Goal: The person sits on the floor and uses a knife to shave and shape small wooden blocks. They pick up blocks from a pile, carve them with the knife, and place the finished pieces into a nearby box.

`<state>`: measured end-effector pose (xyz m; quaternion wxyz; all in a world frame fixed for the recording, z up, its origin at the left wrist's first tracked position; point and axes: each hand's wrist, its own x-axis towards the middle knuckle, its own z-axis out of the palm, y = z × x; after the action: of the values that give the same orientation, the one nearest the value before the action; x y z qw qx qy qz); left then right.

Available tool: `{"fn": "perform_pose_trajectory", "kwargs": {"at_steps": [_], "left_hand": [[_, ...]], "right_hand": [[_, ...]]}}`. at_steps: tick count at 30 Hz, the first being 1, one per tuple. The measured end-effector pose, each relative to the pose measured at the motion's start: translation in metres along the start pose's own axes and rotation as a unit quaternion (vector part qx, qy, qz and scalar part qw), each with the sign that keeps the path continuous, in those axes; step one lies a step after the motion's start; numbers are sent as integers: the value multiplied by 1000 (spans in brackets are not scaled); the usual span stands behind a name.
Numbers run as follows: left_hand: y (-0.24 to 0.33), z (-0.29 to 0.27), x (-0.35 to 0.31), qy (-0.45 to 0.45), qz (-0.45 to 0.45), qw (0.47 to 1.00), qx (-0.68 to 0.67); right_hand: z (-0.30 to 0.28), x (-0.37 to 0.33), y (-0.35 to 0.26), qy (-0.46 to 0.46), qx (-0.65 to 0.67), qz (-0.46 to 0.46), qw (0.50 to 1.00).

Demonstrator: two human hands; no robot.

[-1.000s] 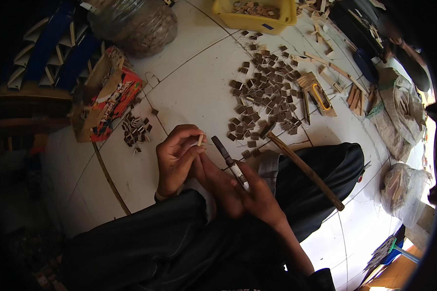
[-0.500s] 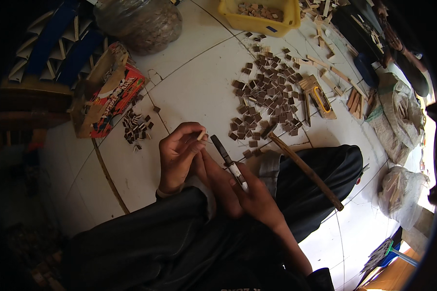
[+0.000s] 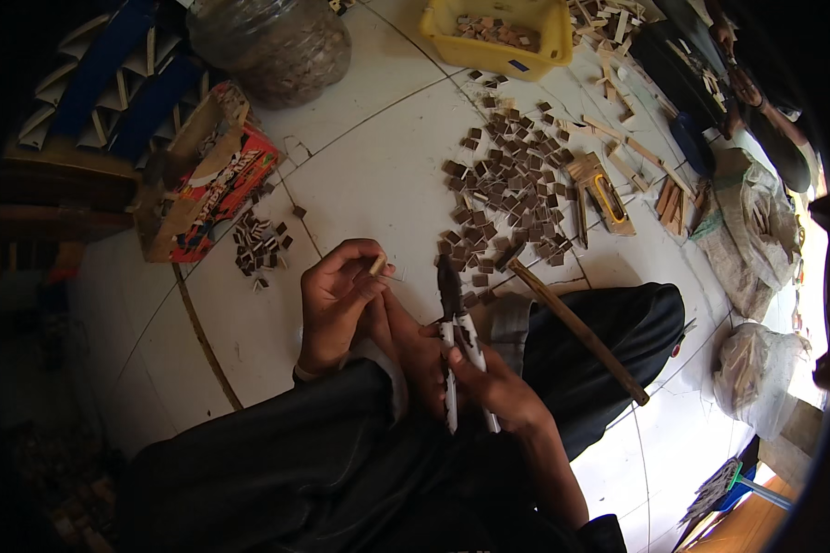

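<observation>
Between the thumb and fingers of my left hand (image 3: 334, 300) is a small wooden piece (image 3: 378, 264). A thin wire or pin stands out beside it, too fine to make out well. My right hand (image 3: 498, 382) grips pliers (image 3: 450, 297) with dark jaws and worn white handles. The handles are spread apart, and the jaws point away from me, to the right of the wooden piece and apart from it. Below the two hands lies my bare foot (image 3: 415, 355). A hammer (image 3: 581, 332) with a wooden handle rests against my right leg, its head by the brown squares.
Many small brown squares (image 3: 507, 194) lie on the tiled floor, with a smaller pile (image 3: 260, 247) near a red carton (image 3: 235, 180). Farther off are a yellow tub (image 3: 498, 62), a clear bag (image 3: 272, 55) and wood strips (image 3: 655, 157). Another person's hand (image 3: 745, 88) shows at far right.
My right hand has drawn the pliers right, away from the wooden piece, and their handles have spread apart. The wooden piece has turned slightly in my left hand.
</observation>
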<state>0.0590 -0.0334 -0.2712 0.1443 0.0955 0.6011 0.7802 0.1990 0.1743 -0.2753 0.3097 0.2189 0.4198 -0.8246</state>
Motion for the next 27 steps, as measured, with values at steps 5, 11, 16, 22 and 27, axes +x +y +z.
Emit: {"fn": "perform_pose_trajectory", "kwargs": {"at_steps": [5,11,16,22,27], "left_hand": [[6,-4,-1,11,10,1000,-3],[7,-4,-1,14,-5,1000,-24],[6,2,-3,-18,-33,999,1],[10,2,-2,-15,-17,1000,3],[11,2,-4,-24,-10,1000,-3]], "right_hand": [[-11,-7,-5,91,-210,-153,961],[-17,-5,-10,69,-234,-107,964],[0,-7,-4,28,-221,-149,963],[5,-7,-13,-6,-239,-162,957],[-1,-12,-16,-20,-259,-155,953]]}}
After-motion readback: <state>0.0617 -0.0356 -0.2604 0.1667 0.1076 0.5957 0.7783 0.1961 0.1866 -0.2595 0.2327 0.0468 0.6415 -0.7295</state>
